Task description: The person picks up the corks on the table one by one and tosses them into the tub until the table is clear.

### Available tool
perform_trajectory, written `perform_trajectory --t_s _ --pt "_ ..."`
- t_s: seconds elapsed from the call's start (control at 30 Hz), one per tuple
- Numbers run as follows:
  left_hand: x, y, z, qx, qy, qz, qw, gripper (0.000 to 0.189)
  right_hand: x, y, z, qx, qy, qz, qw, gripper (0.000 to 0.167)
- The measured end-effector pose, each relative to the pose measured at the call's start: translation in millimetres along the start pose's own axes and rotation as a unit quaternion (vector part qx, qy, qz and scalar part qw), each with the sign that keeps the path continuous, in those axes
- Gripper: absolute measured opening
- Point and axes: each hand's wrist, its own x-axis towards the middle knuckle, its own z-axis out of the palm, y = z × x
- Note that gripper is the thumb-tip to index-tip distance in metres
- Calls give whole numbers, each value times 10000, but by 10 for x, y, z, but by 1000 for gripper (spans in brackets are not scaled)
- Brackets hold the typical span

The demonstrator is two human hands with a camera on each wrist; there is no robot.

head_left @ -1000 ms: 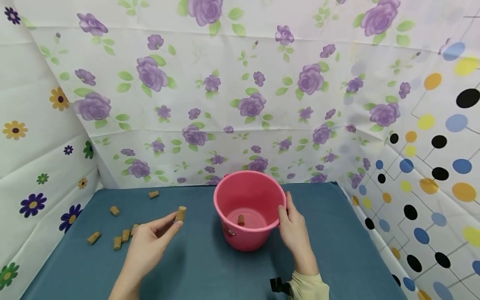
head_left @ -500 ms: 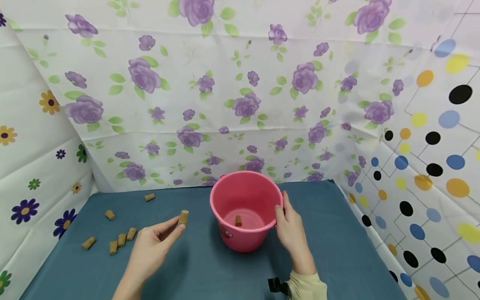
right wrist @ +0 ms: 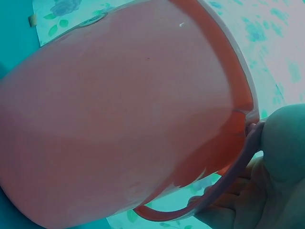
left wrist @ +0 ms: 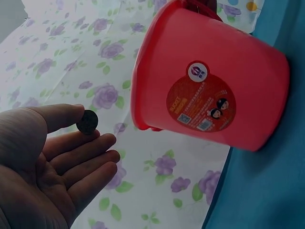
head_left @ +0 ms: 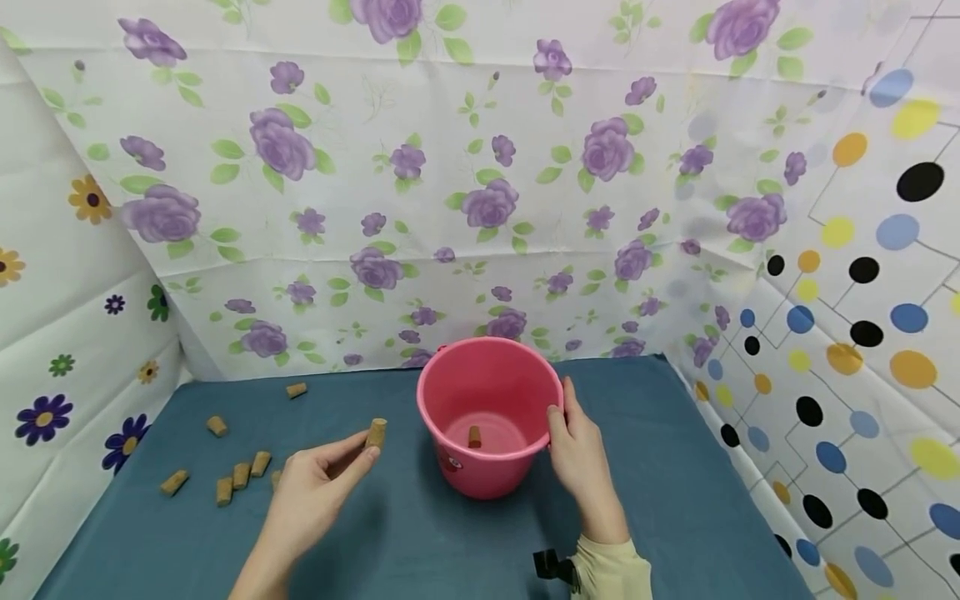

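Observation:
My left hand point(head_left: 311, 496) pinches a brown cork point(head_left: 377, 432) between thumb and index finger, held up left of the pink bucket point(head_left: 483, 482). In the left wrist view that cork point(left wrist: 87, 122) shows its dark round end, apart from the bucket's labelled side point(left wrist: 252, 81); the other fingers stretch out below it. At the bucket's right rim, my right hand point(head_left: 583, 462) grips by the handle joint. The right wrist view has the thumb over the top of the curved handle point(right wrist: 221, 185), with fingers behind it. Inside the bucket lies another cork point(head_left: 475, 437).
Several loose corks point(head_left: 241, 476) lie on the blue cloth point(head_left: 420, 550) at left, one partly behind my left hand. One cork point(head_left: 296, 390) sits farther back. A flowered curtain point(head_left: 420, 192) stands behind the bucket, with patterned sheets at both sides.
My left hand has carried the cork slightly rightward, nearer the bucket. The whole view has shifted a little; the right hand keeps its hold on the bucket.

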Motion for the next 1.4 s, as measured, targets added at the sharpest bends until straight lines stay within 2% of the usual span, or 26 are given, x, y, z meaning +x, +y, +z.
perform_trajectory --t_s 0.23,0.4,0.6,0.9,1.07,1.4 --pt "31 94 74 -118 -167 183 9996 52 0 -6 29 13 -64 23 10000 61" --pt "70 182 157 -225 -172 435 9987 47 13 -22 27 38 -82 -25 10000 61" --pt "124 191 252 -343 -181 737 9965 44 54 -47 2 3 -23 -98 9999 61" --pt "166 208 297 -393 -213 886 9951 44 66 -68 -29 -65 50 -67 9999 62" --pt "184 247 321 -429 -319 843 9950 45 47 -61 -29 -105 44 -28 9999 62" --pt "355 387 473 -328 -458 1029 9931 45 16 -30 -20 -84 -10 77 9999 62"
